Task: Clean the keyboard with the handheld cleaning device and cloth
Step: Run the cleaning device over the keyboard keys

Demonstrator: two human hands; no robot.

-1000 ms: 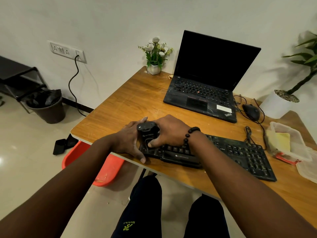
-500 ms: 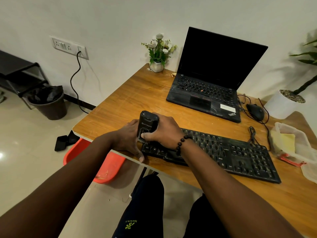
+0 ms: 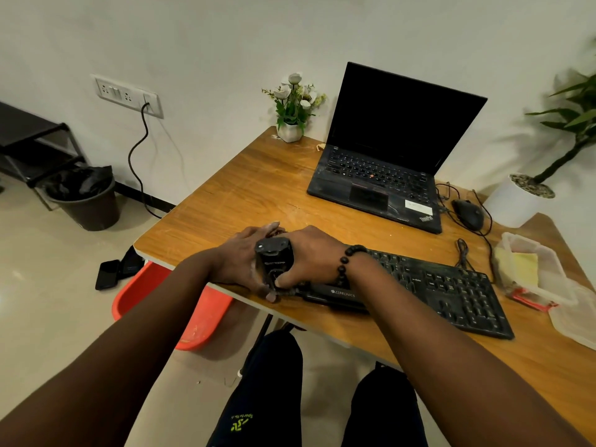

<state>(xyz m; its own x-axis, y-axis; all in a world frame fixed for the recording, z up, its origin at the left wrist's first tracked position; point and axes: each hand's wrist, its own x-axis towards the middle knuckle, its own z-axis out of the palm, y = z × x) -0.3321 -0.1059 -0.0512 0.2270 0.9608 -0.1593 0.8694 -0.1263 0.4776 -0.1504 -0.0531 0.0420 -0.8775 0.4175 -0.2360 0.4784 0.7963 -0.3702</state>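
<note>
Cleaning device (image 3: 274, 260) dropped lower on keyboard (image 3: 435, 285) (left end, seemingly); right hand (image 3: 309, 256) gripping.

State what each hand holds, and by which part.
Right hand grips the black handheld cleaning device around its body. Left hand rests on the keyboard end, steadying it.

- "ZEBRONICS", white lettering with a small logo mark, on the front edge of the black keyboard (image 3: 429, 288), just right of the right hand (image 3: 311, 258).
- "ThinkPad", printed at an angle on the palm rest corner of the laptop (image 3: 380, 188), behind the keyboard.
- White sticker on the same palm rest; its writing is too small to read.
- Faint lettering on the handheld cleaning device (image 3: 274, 259), at the keyboard's left end; illegible.
- Yellow-green logo on the trouser leg (image 3: 258, 408), below the keyboard; not decipherable.
</note>
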